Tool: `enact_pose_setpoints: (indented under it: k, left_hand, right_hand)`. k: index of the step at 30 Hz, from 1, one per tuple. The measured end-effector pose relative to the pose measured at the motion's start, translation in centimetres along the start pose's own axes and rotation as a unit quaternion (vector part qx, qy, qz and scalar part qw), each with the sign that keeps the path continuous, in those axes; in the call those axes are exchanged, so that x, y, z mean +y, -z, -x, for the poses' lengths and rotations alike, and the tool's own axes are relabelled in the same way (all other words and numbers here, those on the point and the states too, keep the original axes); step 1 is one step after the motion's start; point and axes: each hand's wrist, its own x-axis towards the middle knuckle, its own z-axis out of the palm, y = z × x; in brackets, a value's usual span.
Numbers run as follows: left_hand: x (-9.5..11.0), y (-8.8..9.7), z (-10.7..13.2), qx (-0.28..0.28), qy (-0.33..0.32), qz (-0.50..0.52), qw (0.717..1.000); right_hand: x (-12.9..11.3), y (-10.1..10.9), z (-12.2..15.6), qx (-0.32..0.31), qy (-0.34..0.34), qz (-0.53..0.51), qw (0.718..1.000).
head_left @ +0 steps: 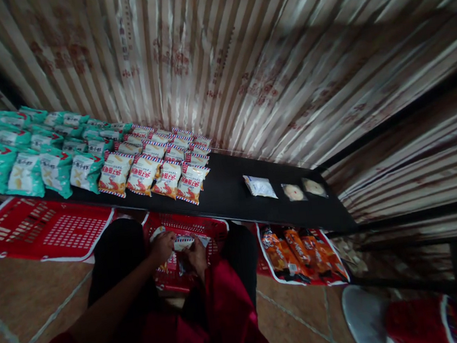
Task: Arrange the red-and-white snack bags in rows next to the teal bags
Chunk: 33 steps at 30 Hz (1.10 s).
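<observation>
My left hand (161,248) and my right hand (197,255) reach down into a red plastic basket (214,229) between my knees. Both hands close on the same white and red snack packet (182,244) held over the basket. More packets lie in the basket under my hands. On the black shelf (230,190) above stand rows of red-and-white snack packets (152,172) and, left of them, green snack packets (24,156).
A red basket (41,228) lies tipped at the left under the shelf. Another basket holds orange packets (299,251) at the right. Three small clear packets (260,186) lie on the shelf's right part. A striped curtain hangs behind. A white round object (364,318) sits on the floor.
</observation>
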Motion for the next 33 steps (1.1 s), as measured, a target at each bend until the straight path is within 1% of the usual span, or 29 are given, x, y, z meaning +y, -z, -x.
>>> enact_pose_setpoints:
  k: [3, 6, 14, 17, 20, 25, 30, 33]
  left_hand:
    - [0.7, 1.1, 0.0, 0.007, 0.011, 0.008, 1.000]
    - [1.4, 2.2, -0.3, 0.007, 0.023, 0.014, 1.000]
    - [3.1, 4.7, -1.1, 0.007, 0.028, 0.008, 1.000]
    - [3.8, 5.2, -1.0, 0.017, 0.037, -0.003, 0.999]
    - [4.6, 5.3, -0.7, 0.031, 0.048, -0.017, 0.998]
    - [6.1, 5.5, -0.4, 0.066, 0.065, -0.037, 0.995]
    - [7.0, 5.4, -0.2, 0.089, 0.065, -0.031, 0.993]
    - [7.4, 5.2, -0.1, 0.105, 0.080, -0.006, 0.991]
  right_hand:
    - [-0.6, 0.0, 0.3, -0.033, -0.030, -0.050, 0.998]
    - [-1.3, 0.2, 0.5, -0.065, -0.037, -0.112, 0.991]
    - [-3.3, 0.6, 1.3, -0.102, -0.047, -0.210, 0.971]
    - [-4.0, 1.1, 1.6, -0.113, -0.048, -0.217, 0.968]
    - [-4.7, 1.9, 2.2, -0.114, -0.041, -0.183, 0.976]
    - [-5.7, 2.9, 3.6, -0.056, -0.040, -0.091, 0.993]
    - [-6.3, 3.2, 4.7, 0.003, 0.002, -0.056, 0.998]
    - [-6.6, 3.2, 4.9, 0.026, 0.010, -0.027, 0.999]
